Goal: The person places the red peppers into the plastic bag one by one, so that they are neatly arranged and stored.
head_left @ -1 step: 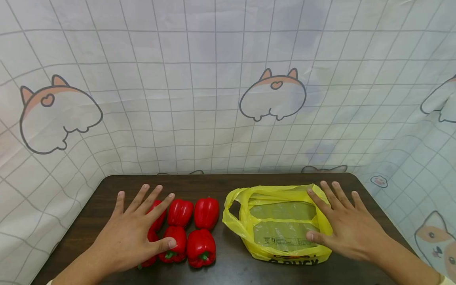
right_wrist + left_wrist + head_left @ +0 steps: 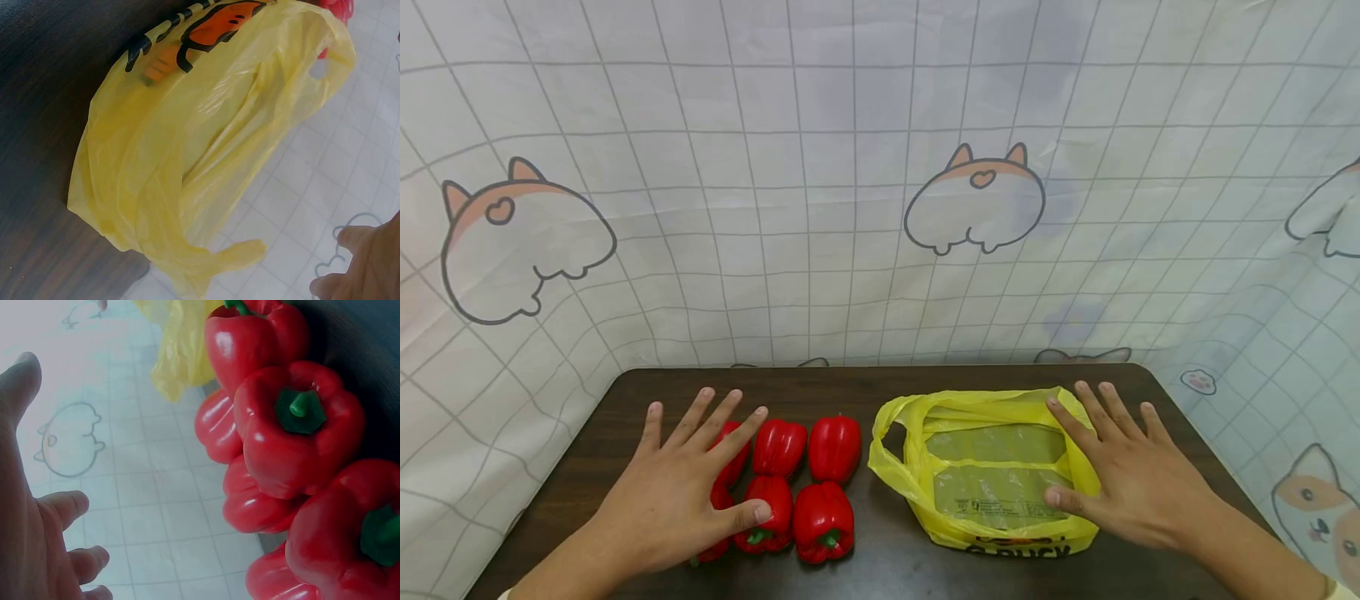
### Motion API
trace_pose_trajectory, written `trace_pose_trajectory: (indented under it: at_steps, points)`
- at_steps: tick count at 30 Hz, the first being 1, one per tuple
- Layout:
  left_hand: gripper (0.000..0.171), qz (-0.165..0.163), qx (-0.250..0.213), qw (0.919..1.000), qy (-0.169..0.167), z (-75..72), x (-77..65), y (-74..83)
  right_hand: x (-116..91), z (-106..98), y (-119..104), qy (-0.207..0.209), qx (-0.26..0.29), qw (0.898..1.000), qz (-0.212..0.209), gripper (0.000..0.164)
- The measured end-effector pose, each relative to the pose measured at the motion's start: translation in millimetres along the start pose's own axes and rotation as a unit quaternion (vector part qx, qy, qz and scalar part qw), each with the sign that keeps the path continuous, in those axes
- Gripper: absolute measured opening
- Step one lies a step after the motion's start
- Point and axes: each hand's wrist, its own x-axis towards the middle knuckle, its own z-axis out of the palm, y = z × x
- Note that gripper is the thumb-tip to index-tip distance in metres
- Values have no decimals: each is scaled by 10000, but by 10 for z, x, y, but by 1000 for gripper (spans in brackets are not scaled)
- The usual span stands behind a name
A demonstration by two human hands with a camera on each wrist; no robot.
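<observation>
Several red bell peppers stand in two rows on the left of the table, among them a front one (image 2: 824,512) with its green stem toward me. My left hand (image 2: 662,500) hovers over the leftmost peppers with fingers spread, hiding parts of them; the left wrist view shows its fingers apart from the nearest pepper (image 2: 294,434). On the right lies a yellow plastic bag (image 2: 891,487), its mouth held wide and a loop handle at its left. Fingers spread, my right hand (image 2: 1150,483) is over the bag's right edge and grips nothing. Black lettering and an orange print mark the bag's front (image 2: 156,131).
The dark wood-grain table (image 2: 880,575) has rounded far corners. Behind it and along both sides hangs a white grid-patterned cloth (image 2: 820,208) with cartoon corgi drawings. A strip of bare tabletop separates the peppers from the bag.
</observation>
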Motion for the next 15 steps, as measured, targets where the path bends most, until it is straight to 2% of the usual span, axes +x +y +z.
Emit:
trace_pose_trajectory:
  at_steps: [10, 15]
  points:
    - [94, -72, -152, 9998, -60, 18, -33, -27, -43, 25, 27, 76, 163, 9998, 88, 98]
    - [94, -213, -259, 9994, -130, 51, -94, -75, -76, 38, 46, 95, 322, 9993, 192, 100]
